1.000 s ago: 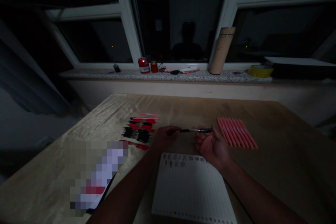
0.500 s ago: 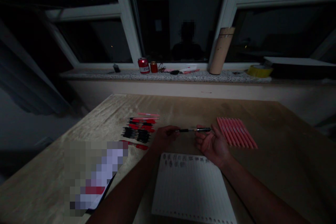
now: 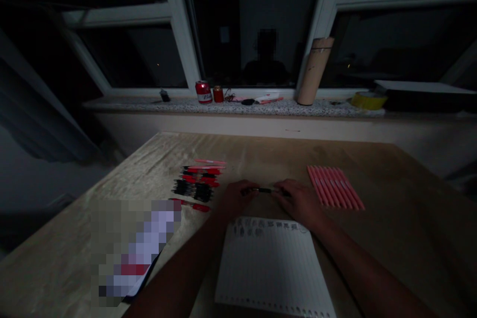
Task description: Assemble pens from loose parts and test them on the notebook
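Observation:
Between my two hands a black pen (image 3: 265, 190) lies level above the far edge of the notebook. My left hand (image 3: 237, 199) is closed around its left end, and my right hand (image 3: 300, 202) grips the right end with the palm turned down. Below them sits a spiral notebook (image 3: 272, 268) with lined paper and rows of dark pen marks along the top. To the left of my left hand, black and red pens (image 3: 194, 190) lie in a stack. Pink pens (image 3: 335, 186) rest side by side to the right of my right hand.
A blurred-out phone-like object (image 3: 149, 248) lies at the table's left. On the windowsill (image 3: 167, 105) stand a red can (image 3: 203, 92), a small red jar (image 3: 218, 94), a tall cardboard-coloured tube (image 3: 315, 72), yellow tape (image 3: 368, 101) and a dark box (image 3: 425, 95).
My right hand has turned from palm up to palm down and closed over the pen's right end. The pen has dropped slightly; my left hand keeps its hold.

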{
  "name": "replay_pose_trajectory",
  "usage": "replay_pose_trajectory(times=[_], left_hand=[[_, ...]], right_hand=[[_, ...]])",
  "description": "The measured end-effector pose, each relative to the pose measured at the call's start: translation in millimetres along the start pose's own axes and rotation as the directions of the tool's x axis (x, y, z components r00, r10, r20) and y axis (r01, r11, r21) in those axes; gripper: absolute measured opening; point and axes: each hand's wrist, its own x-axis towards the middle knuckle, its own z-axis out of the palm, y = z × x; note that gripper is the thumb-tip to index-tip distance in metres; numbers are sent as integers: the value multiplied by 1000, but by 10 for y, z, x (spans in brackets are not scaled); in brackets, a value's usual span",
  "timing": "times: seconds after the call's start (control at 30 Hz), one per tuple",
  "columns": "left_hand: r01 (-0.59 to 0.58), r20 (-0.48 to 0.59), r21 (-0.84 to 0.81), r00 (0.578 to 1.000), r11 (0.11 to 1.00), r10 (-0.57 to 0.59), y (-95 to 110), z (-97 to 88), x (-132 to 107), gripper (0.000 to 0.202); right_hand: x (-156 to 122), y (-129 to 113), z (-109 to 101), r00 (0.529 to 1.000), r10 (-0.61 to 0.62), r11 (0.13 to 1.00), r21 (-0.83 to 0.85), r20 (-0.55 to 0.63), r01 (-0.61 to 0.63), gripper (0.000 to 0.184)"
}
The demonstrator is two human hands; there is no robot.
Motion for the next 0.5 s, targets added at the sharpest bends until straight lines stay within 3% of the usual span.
replay_pose_trajectory(times=[0.13, 0.23, 0.5], left_hand=[[-67, 84, 108, 995, 992, 58, 1, 35, -4, 22], [-73, 108, 119, 992, 990, 61, 21, 35, -6, 24], [-143, 161, 274, 982, 951, 101, 125, -9, -36, 29]], right_hand=[[-3, -106, 54, 970, -54, 917, -372, 236, 141, 22], [-9, -151, 52, 960, -26, 837, -520, 279, 173, 28], [-20, -200, 30, 956, 2, 850, -503, 295, 153, 31]])
